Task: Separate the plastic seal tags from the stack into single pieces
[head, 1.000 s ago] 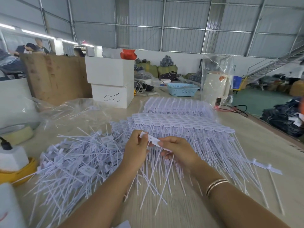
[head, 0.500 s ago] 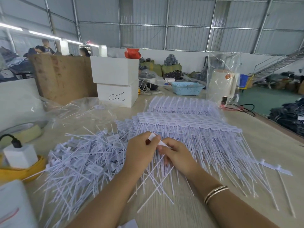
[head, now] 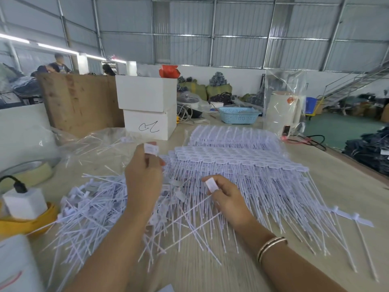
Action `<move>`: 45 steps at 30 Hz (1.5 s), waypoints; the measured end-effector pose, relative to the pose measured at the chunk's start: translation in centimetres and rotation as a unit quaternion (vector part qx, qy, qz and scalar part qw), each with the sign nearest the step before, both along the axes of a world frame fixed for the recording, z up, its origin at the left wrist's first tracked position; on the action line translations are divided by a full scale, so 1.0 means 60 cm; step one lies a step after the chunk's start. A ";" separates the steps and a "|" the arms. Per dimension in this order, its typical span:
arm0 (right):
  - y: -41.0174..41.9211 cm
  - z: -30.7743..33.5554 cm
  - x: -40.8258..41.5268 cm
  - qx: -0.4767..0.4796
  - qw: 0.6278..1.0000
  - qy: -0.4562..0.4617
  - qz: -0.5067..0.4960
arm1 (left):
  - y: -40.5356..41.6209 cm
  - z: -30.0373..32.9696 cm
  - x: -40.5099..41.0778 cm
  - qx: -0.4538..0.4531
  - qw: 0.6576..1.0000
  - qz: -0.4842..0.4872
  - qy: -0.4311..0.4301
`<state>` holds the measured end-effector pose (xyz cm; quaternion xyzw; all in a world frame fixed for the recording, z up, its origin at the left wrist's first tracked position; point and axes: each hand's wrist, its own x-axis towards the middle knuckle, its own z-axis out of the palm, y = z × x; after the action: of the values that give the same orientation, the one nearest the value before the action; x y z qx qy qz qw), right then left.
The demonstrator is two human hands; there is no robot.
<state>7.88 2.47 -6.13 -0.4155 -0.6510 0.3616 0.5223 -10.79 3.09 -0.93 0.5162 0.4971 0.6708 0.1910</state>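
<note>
Head camera view: left hand (head: 145,178) and right hand (head: 228,199) each pinch one separated seal tag (head: 150,149) above the counter (head: 347,192), loose singles (head: 88,205) heaped near left, a large joined stack (head: 237,163) still awaiting separation.

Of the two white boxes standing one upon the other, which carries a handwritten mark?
The lower white box: a black scribble is drawn on its front face. The upper white box resting on it is plain.

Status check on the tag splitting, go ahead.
Left hand pinches one tag, right hand pinches another, apart. Joined stack ahead, loose pile left. Nothing blocking.
</note>
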 end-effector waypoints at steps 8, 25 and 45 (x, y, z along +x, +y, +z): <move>0.003 0.006 -0.001 -0.001 0.999 0.020 0.030 | 0.001 -0.025 -0.011 -0.126 0.875 0.192 0.425; 0.006 0.002 -0.011 -0.006 0.995 -0.101 -0.025 | 0.012 -0.057 0.060 -0.125 0.973 -0.148 0.122; -0.009 -0.001 -0.031 0.142 0.985 -0.067 -0.068 | 0.000 -0.022 0.041 -0.056 0.992 -0.105 0.036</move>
<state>6.03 1.95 -6.16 -0.4039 -0.6991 0.2005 0.5549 -8.31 3.09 -2.28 0.5781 0.4837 0.5987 0.2710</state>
